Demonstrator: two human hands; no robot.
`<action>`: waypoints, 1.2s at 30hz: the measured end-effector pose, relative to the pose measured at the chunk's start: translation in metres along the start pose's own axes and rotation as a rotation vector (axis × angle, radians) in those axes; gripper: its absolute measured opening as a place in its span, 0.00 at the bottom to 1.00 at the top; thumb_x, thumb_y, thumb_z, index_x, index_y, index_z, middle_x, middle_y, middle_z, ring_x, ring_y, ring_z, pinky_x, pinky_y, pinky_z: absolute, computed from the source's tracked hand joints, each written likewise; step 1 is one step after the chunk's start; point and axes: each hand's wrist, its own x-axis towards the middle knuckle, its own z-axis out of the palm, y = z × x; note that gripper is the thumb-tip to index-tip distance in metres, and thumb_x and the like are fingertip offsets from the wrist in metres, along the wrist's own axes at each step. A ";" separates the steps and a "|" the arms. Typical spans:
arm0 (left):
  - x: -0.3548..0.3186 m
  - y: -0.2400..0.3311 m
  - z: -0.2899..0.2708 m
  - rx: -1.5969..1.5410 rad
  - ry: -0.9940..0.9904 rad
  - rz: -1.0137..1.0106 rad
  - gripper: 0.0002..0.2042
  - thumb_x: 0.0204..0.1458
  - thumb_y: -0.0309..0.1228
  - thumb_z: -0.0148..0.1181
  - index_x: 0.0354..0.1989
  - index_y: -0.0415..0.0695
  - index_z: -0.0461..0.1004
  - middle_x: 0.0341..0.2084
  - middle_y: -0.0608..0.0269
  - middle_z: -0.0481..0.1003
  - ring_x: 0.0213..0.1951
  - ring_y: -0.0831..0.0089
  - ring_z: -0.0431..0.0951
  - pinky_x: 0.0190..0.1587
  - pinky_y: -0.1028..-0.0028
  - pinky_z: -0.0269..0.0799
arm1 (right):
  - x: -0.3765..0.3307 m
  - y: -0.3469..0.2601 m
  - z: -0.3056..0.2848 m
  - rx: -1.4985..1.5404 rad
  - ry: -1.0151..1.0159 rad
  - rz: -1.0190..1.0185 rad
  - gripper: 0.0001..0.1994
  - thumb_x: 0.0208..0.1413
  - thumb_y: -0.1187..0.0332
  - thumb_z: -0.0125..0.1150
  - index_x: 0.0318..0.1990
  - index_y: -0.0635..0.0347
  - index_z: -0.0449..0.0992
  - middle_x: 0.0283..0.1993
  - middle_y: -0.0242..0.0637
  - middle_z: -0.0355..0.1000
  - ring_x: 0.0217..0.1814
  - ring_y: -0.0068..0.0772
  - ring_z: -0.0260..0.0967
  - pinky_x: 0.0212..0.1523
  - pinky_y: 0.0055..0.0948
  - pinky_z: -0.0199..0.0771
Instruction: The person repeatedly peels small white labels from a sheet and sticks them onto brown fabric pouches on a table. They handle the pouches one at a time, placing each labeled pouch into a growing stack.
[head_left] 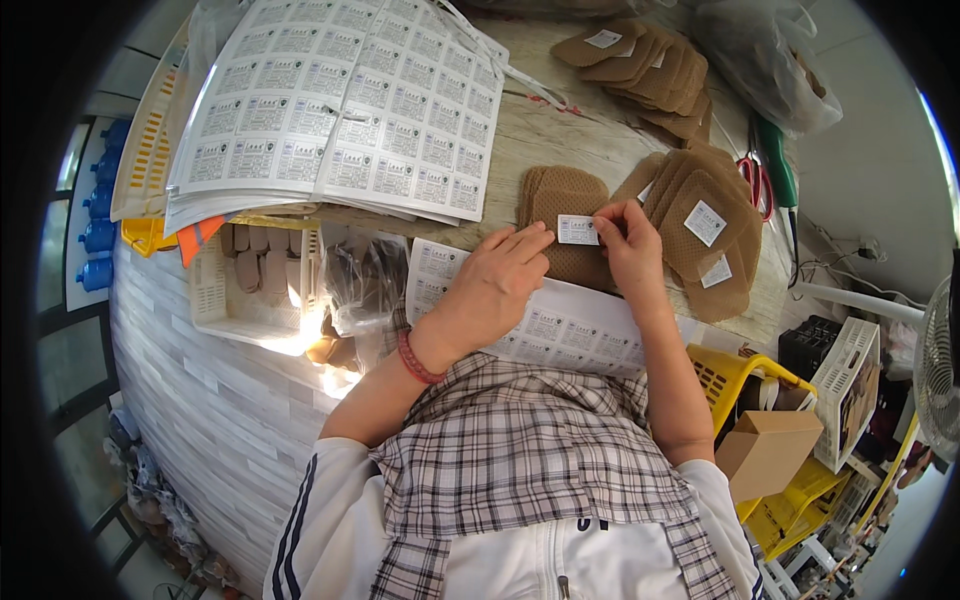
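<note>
Label in head view: small, white and printed, it lies over the lower part of a stack of brown mesh pads on the wooden table; whether it is fully stuck down cannot be told.
Right hand: thumb and forefinger closed in a narrow pinch on the label's right end.
Left hand: fingers stretched out together, gripping nothing, tips just beside the label's left end; contact with it is unclear.
Label sheet: white, between the forearms, over the person's checked apron.
Labelled pile: brown pads overlapping loosely, just right of the right hand.
Possible trouble: the label could sit crooked or crease if its pinched end shifted while the other end stuck; the mesh texture might weaken its hold. The loose pile might slide if the right wrist knocked it.
White basket: left of the person, below table level, holding rows of brownish pads.
Clear bag: beside that basket, with dark contents too blurred to name.
Grey plastic bag: upper right, something brown inside.
Yellow crate: lower right, mixed dark items within, a cardboard box against it.
</note>
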 end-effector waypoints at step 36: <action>-0.010 0.002 0.004 0.049 -0.071 -0.056 0.05 0.52 0.25 0.61 0.33 0.38 0.74 0.64 0.43 0.65 0.68 0.46 0.61 0.67 0.53 0.57 | -0.025 -0.013 -0.005 0.157 0.349 -0.242 0.05 0.61 0.74 0.62 0.42 0.62 0.72 0.36 0.34 0.74 0.35 0.20 0.69 0.38 0.25 0.72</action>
